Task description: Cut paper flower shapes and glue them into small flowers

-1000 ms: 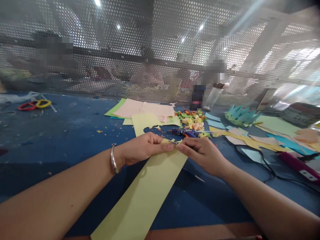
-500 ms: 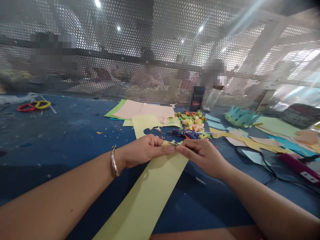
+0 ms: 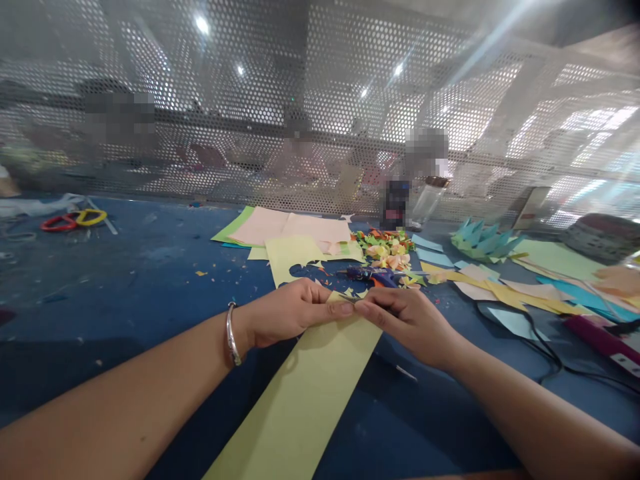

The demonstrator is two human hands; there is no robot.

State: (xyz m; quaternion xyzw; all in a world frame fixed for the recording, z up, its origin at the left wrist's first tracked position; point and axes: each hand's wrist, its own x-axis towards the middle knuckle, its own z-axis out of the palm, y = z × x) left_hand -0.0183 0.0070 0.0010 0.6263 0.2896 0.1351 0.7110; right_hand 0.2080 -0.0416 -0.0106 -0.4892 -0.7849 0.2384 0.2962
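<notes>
A long pale yellow paper strip (image 3: 305, 393) slants from the lower edge up to both hands. My left hand (image 3: 295, 310), with a silver bangle (image 3: 233, 333) at its wrist, pinches the strip's far end between thumb and fingers. My right hand (image 3: 407, 323) is closed at the strip's far right corner, its thumb tip nearly meeting the left thumb. Between the fingertips shows a thin dark sliver (image 3: 349, 297); I cannot make out what it is. Just beyond lies a cut yellow sheet (image 3: 290, 257) with rounded notches. A blue glue gun (image 3: 370, 273) with orange parts rests behind the fingers.
Paper scraps (image 3: 387, 250) are heaped behind the glue gun. Pink sheets (image 3: 285, 227) lie stacked at the back. Red-and-yellow-handled scissors (image 3: 75, 219) are far left. A blue paper crown (image 3: 483, 240), paper strips, a black cable (image 3: 550, 353) and a magenta object (image 3: 603, 343) lie right.
The view has tilted slightly, so everything sits a little lower in it. Both hands keep their pinch at the strip's far end, with hardly any movement.
</notes>
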